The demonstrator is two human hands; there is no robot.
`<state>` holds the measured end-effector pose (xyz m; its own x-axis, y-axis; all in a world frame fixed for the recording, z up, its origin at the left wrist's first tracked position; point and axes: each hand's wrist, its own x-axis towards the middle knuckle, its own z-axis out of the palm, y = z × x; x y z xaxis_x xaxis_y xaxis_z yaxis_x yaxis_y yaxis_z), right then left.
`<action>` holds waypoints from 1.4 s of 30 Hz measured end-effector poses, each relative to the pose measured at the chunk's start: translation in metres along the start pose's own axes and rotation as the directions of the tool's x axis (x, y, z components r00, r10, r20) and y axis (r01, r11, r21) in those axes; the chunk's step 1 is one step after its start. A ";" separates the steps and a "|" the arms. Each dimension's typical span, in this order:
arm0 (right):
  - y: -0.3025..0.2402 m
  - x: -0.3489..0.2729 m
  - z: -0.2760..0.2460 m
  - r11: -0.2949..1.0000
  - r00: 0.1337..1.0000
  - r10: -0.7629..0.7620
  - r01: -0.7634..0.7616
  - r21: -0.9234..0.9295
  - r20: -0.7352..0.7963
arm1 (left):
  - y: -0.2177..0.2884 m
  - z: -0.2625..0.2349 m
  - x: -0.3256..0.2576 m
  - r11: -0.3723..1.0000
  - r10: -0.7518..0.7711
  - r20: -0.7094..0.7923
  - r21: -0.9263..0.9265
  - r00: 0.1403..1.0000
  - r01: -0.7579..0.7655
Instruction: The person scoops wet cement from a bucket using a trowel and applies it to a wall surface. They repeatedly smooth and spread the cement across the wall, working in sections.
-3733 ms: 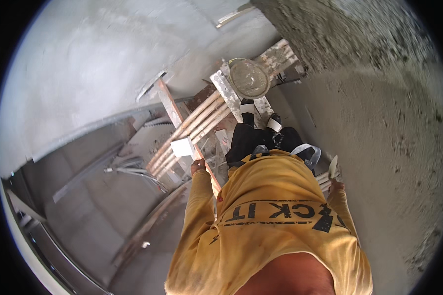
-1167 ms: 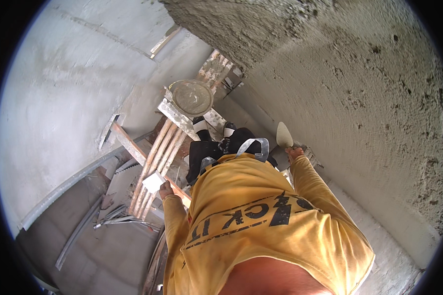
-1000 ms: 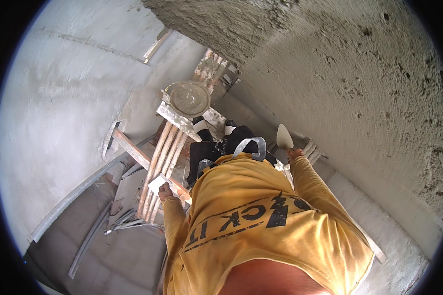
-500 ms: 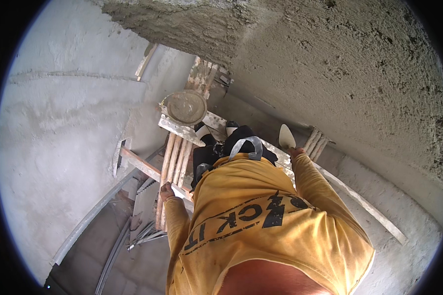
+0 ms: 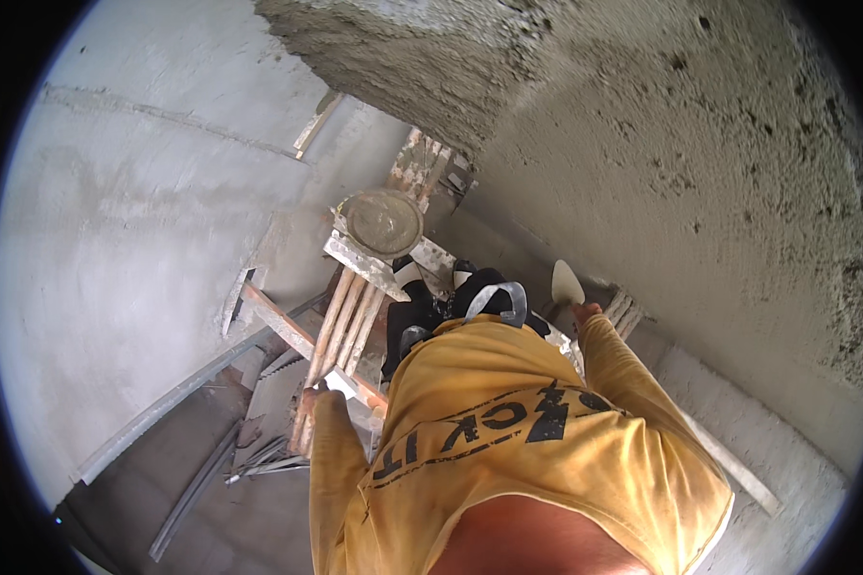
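Observation:
My right hand (image 5: 586, 312) is closed round the handle of a trowel (image 5: 566, 285), whose pale, rounded blade points away from me, close to the right wall. Low on the left, my left hand (image 5: 315, 392) is curled at the edge of a flat white piece (image 5: 338, 382) and seems to grip it. What kind of piece it is I cannot make out. A round basin (image 5: 384, 224) of grey mortar rests on the planks (image 5: 364, 265) just beyond my feet.
Rough wet plaster covers the right wall (image 5: 700, 172); the left wall (image 5: 144, 249) is smoother. Wooden poles (image 5: 340, 321) and a reddish beam (image 5: 280, 321) cross beside my left arm. Far below lie metal strips (image 5: 197, 494). A long board (image 5: 738, 470) runs at the right.
My left hand has drawn back toward me and outward, the white piece shifting with it. The trowel stays in my right hand. The whole view has turned slightly.

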<state>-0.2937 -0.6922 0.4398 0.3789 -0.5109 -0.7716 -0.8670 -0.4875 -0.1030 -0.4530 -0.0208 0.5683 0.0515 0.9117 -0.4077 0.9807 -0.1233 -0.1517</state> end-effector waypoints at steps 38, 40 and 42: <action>-0.405 0.044 0.467 0.908 0.619 -0.091 0.373 -0.190 0.780 | 0.315 0.385 0.178 0.755 0.427 0.389 -0.651 0.816 -0.085; -0.401 0.045 0.485 0.978 0.623 -0.128 0.211 -0.008 0.772 | 0.323 0.372 0.174 0.770 0.436 0.432 -0.634 0.789 -0.078; -0.408 0.039 0.497 0.982 0.608 -0.173 0.171 0.085 0.775 | 0.324 0.369 0.173 0.765 0.429 0.441 -0.641 0.789 -0.057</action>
<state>-0.0858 -0.1616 0.1395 0.1301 0.3221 -0.9377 -0.8135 -0.5060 -0.2867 -0.1957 -0.0475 0.1161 0.3778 0.4934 -0.7835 0.8683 0.1049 0.4848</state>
